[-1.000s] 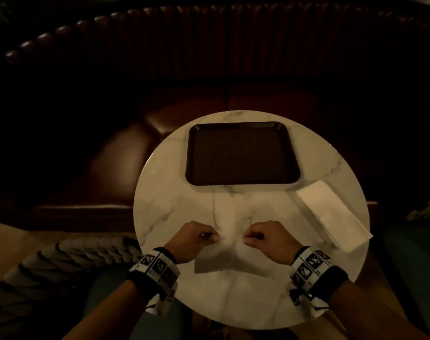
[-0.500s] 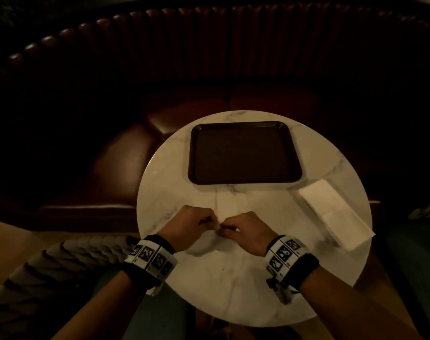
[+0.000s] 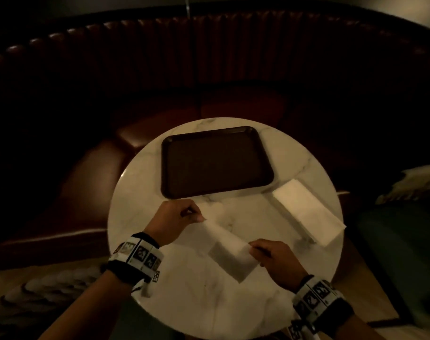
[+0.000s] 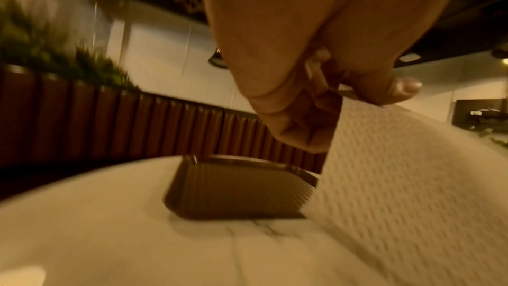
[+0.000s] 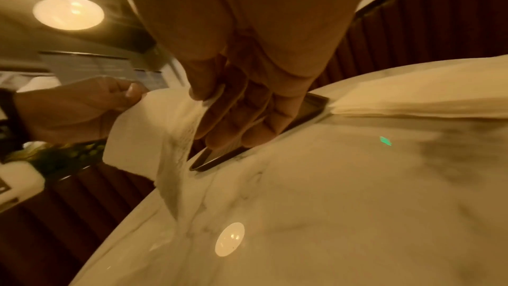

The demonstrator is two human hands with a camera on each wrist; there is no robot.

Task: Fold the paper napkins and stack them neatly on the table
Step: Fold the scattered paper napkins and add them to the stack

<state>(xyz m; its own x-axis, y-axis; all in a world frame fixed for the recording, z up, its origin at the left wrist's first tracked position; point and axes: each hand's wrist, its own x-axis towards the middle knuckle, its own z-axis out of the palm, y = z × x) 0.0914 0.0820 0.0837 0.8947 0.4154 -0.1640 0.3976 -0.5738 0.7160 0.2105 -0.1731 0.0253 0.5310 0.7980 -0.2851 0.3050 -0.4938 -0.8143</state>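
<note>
- nearest to me, my right hand pinches one corner of the napkin between thumb and forefinger; the right wrist view shows the thumb pressed on the sheet's edge, with the other fingers curled loosely beneath.
- the napkin hangs in the air just above the table, slung on a slant between my two hands, its lower part drooping toward the marble. it reads as a single textured sheet, and i cannot tell how many layers it has.
- a little further out, my left hand pinches the opposite corner; the left wrist view shows the paper clamped between thumb and curled fingers. both grips are closed on this one sheet.
- i judge the step in hand to be the fold itself: the sheet is lifted and stretched, not yet creased flat.
- the next move, as i see it, calls for bringing the two pinched corners together so the edges line up, laying the sheet on the marble, and pressing the crease before letting go. thin paper may sag or twist, so the tension should stay even.
- further to my right, the stack of napkins lies on the table near its edge, well apart from my hands. i cannot tell whether it is the folded pile or the supply.
- furthest, a dark tray sits on the far half of the table, with nothing in it that i can see.
</note>
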